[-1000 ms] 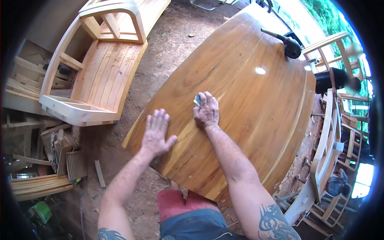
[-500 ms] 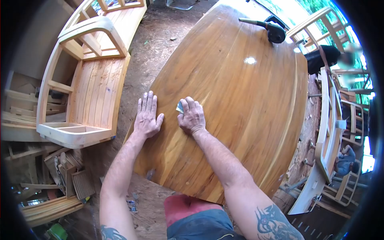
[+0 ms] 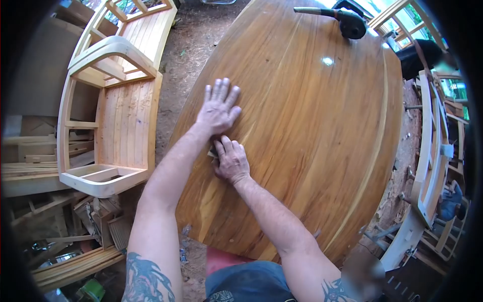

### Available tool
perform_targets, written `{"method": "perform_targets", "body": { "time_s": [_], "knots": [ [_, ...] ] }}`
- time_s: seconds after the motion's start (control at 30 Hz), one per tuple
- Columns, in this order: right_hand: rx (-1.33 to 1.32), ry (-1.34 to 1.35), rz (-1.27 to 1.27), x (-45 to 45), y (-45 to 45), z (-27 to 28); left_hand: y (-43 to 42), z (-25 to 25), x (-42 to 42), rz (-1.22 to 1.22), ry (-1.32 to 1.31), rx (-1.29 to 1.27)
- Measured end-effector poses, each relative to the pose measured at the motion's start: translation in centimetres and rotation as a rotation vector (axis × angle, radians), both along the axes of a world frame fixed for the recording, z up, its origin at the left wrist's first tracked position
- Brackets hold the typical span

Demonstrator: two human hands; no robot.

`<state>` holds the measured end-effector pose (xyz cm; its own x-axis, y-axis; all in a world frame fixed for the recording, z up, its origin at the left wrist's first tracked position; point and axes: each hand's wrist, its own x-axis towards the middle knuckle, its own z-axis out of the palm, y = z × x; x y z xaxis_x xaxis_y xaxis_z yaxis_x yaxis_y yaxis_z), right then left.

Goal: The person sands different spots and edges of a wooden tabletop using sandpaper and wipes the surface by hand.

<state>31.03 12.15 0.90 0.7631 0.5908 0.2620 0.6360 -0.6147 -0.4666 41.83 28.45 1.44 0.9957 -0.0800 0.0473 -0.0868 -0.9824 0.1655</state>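
Observation:
A broad, glossy wooden tabletop (image 3: 312, 151) with a streaked grain stretches out in front of me. My left hand (image 3: 217, 111) lies on it near its left side, fingers spread, holding nothing. Just below and slightly right of that hand, my right hand (image 3: 233, 161) presses down on the wood with curled fingers. Those fingers grip a small folded piece of sandpaper (image 3: 213, 151), of which only a pale edge shows at the left of the hand; the rest is hidden.
A handheld blower (image 3: 350, 24) sits at the tabletop's far end. Pale wooden bench frames (image 3: 126, 116) stand to the left, above stacked offcuts (image 3: 75, 267). More frames (image 3: 427, 151) line the right side. Two people are partly visible there, one in dark clothing (image 3: 420, 56), another in blue (image 3: 451, 201).
My left hand has slid forward and right across the wood, its fingers spreading wider. My right hand has moved back and slightly left with the sandpaper. The view has shifted a little.

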Motion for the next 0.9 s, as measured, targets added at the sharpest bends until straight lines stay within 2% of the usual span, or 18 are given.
{"method": "perform_targets", "body": {
  "time_s": [0.03,0.2,0.53,0.67,0.7,0.8,0.9],
  "knots": [
    [-0.019,0.074,0.008,0.1,0.0,0.2,-0.9,0.3,-0.4,-0.046,0.016,-0.016],
    [0.036,0.057,0.014,0.2,-0.2,0.1,1.9,0.1,-1.4,-0.214,-0.054,-0.125],
    [0.077,0.048,-0.003,0.3,-0.3,0.2,3.9,0.7,-0.3,-0.288,-0.091,-0.203],
    [0.088,0.046,0.007,0.3,-0.4,0.7,7.3,-2.2,2.1,0.241,-0.125,-0.151],
    [0.115,0.050,0.009,0.3,-0.5,0.9,7.3,-2.7,2.4,0.307,-0.086,-0.033],
    [0.213,0.082,-0.009,0.7,-0.8,1.5,6.6,1.3,2.5,0.471,0.218,-0.361],
    [0.320,0.088,-0.070,2.5,-0.4,1.8,6.5,1.2,2.5,0.477,0.179,-0.265]
  ]
}}
